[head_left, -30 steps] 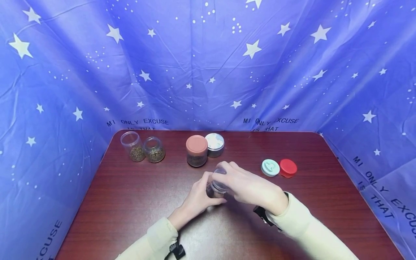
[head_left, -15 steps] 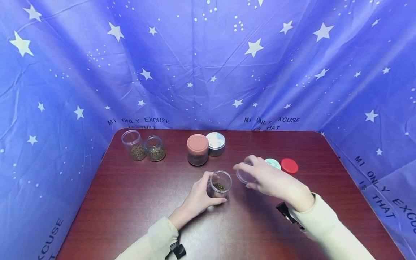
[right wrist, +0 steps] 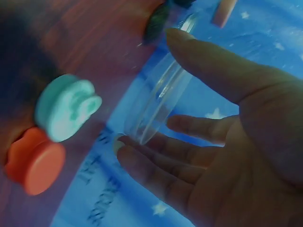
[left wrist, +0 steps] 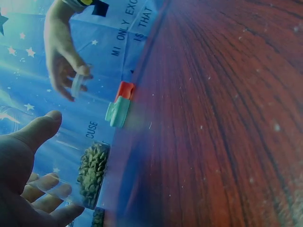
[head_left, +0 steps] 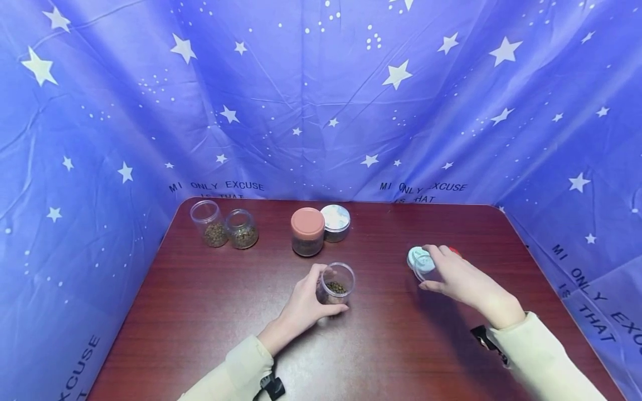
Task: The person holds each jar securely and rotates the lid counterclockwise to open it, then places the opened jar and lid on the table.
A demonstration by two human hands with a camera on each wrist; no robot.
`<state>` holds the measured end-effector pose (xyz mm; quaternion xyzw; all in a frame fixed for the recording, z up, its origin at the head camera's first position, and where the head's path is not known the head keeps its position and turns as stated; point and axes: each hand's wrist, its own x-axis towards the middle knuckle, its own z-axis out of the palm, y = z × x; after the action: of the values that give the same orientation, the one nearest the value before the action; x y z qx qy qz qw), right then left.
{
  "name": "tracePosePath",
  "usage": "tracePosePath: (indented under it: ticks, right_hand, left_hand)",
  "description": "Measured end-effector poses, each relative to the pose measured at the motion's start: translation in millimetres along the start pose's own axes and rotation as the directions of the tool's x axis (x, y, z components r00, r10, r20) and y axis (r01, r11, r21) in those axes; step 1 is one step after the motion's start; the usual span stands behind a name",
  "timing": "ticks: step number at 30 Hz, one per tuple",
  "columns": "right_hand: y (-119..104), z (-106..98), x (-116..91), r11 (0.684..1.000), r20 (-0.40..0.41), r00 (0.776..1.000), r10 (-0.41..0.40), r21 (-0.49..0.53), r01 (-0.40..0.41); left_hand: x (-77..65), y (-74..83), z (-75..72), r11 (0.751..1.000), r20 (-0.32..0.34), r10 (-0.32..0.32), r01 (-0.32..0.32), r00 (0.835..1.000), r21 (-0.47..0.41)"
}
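right hand just carried the clear lid off near the green lid, fingers pinching it; left hand curls round the jar; that's uncovered now

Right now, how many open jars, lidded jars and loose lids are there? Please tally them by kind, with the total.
Open jars: 3 (far-left jar, squat jar, held jar in left hand)
Lidded jars: 2 (pink-lidded jar, silver-lidded jar)
Loose lids: 3 (mint-green lid, red lid, clear lid in right hand)
Total: 8
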<state>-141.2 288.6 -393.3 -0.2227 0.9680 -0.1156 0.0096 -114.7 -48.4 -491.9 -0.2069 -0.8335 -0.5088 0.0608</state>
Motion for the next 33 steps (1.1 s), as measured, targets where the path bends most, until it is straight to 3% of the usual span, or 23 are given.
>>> tracePosePath:
  ticks: [6, 13, 20, 33]
  right_hand:
    - [26, 8, -9, 0.997, 0.015, 0.998, 0.066, 0.035, -0.067]
    - [42, 17, -17, 0.978, 0.046, 0.98, 0.196, 0.07, -0.199]
    - [54, 31, -22, 0.968, 0.046, 0.971, 0.235, 0.076, -0.238]
    - [62, 55, -24, 0.961, 0.083, 0.957, 0.277, -0.008, -0.278]
  left_hand:
    - [0.4, 0.2, -0.3, 1.0, 0.003, 0.0, 0.0, 1.0, -0.004]
    - [-0.3, -0.5, -1.4, 1.0, 0.0, 0.001, -0.001, 1.0, -0.006]
    - [-0.4, 0.3, -2.7, 1.0, -0.012, -0.006, 0.006, 1.0, -0.001]
    - [-0.9, -1.1, -2.2, 1.0, -0.01, -0.014, 0.014, 1.0, -0.01]
